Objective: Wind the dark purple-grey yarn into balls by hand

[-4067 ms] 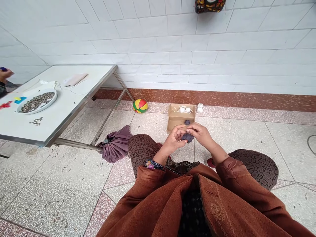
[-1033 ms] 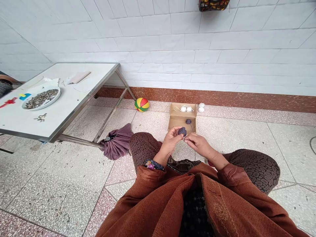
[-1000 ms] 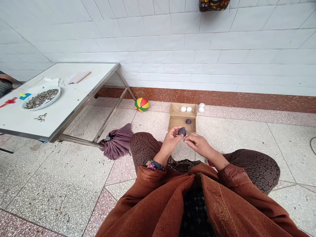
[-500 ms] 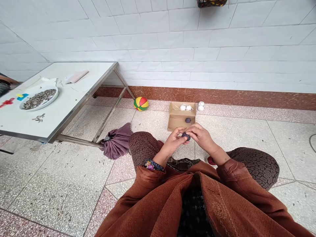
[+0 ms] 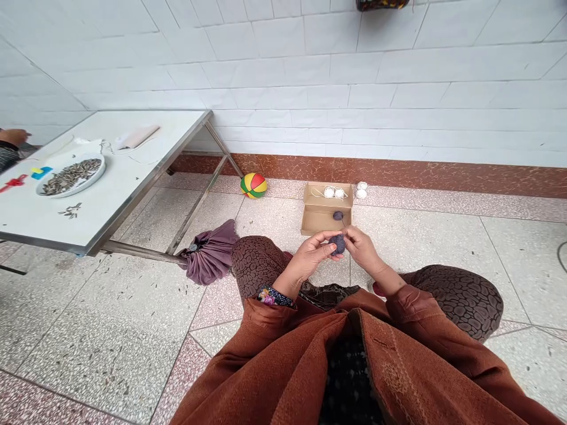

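A dark purple-grey ball of yarn [image 5: 338, 244] sits in my left hand [image 5: 312, 255], gripped between the thumb and fingers. My right hand [image 5: 362, 248] is close against the ball's right side, its thumb and fingertips pinched on a yarn strand. That strand runs up toward a smaller dark yarn ball [image 5: 338, 216] lying in an open cardboard box [image 5: 315, 221] on the floor just beyond my hands. White yarn balls [image 5: 333, 193] with loose ends lie in the box's raised lid. Two more white balls [image 5: 361, 190] are on the floor to the right of it.
A low white table [image 5: 146, 156] stands at left, holding a plate [image 5: 73, 188] of sunflower seeds. A purple cloth bag [image 5: 215, 254] rests by its leg, and a coloured ball [image 5: 254, 185] is near the wall. Another person's hand [image 5: 15, 137] shows at the far left.
The held yarn ball has turned and shows more between my hands. My right hand has shifted slightly right and down. The other person's hand has come into view at left.
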